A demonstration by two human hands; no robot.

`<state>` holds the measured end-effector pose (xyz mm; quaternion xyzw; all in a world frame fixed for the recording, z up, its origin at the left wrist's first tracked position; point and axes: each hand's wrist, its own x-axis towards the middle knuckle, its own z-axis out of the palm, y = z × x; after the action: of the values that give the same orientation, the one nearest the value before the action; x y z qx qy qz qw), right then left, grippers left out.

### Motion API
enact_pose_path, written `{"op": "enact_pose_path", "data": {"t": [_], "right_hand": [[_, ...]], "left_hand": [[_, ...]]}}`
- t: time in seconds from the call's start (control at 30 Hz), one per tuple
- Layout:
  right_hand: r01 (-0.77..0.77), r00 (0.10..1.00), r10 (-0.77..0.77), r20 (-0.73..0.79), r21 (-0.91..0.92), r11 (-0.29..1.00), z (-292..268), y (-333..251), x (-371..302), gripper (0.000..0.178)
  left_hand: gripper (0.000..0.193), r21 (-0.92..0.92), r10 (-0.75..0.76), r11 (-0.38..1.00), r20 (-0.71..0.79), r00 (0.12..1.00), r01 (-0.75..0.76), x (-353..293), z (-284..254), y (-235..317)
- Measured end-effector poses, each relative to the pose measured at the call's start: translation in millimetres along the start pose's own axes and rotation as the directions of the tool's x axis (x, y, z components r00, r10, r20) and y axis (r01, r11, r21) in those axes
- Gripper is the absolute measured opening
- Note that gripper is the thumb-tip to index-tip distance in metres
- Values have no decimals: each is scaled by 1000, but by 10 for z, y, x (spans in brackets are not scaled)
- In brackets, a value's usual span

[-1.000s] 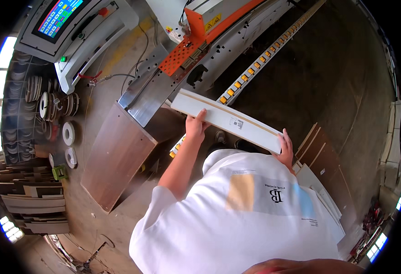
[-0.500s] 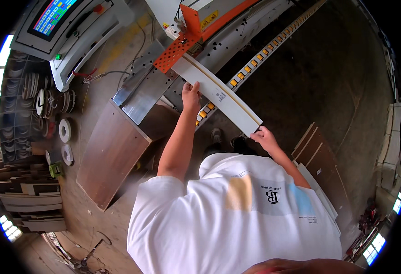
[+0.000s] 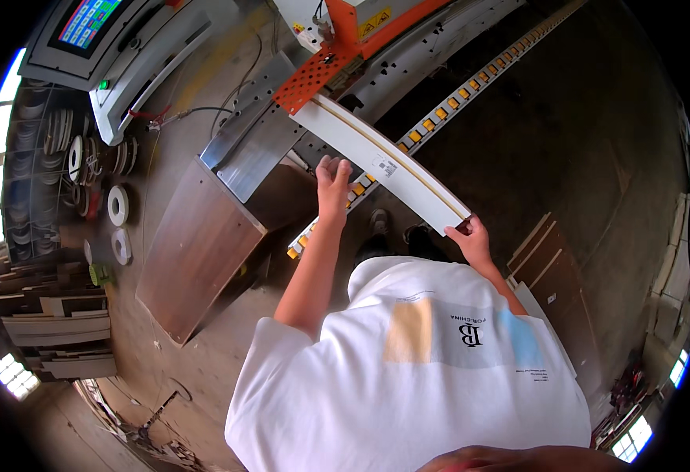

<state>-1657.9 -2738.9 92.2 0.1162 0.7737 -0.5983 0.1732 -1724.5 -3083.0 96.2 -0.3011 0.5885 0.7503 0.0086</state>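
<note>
I hold the long white board [image 3: 380, 161] with my left hand [image 3: 332, 182] flat on it and my right hand [image 3: 471, 240] clamped on its near end, and I should keep it level going into the orange guide [image 3: 317, 71].

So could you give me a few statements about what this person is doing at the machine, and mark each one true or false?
1. Both hands are on the long white panel. True: the left hand rests on its near edge and the right hand grips its near end.
2. The panel's far end lies at the perforated orange plate. True.
3. The panel is dark brown. False: it is white; the brown board leans lower left.
4. The person wears a black shirt. False: the white shirt is plain to see.
5. The row of yellow pads runs beneath the panel. True.
</note>
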Motion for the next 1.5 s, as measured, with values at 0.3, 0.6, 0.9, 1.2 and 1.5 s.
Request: {"op": "enact_pose_path", "data": {"t": [0.3,0.6,0.9,1.2,1.5], "right_hand": [[-122,992,122,32,-10,993,-326,160,-179,30],[531,757,-645,109,-678,509,-247,-7,-204,36],[-200,944,217,249,-95,975,-226,434,180,46],[-277,886,152,439,235,932,116,-232,469,36],[-246,899,126,419,245,938,-85,-194,772,40]], "left_hand": [[74,146,43,989,-29,999,-39,2,258,23],[34,-176,-15,984,120,993,36,-32,209,-102],[25,-294,-122,943,129,984,156,516,199,-31],[81,-34,54,998,-7,999,-54,736,456,16],[78,-186,53,982,69,996,-39,883,724,60]]}}
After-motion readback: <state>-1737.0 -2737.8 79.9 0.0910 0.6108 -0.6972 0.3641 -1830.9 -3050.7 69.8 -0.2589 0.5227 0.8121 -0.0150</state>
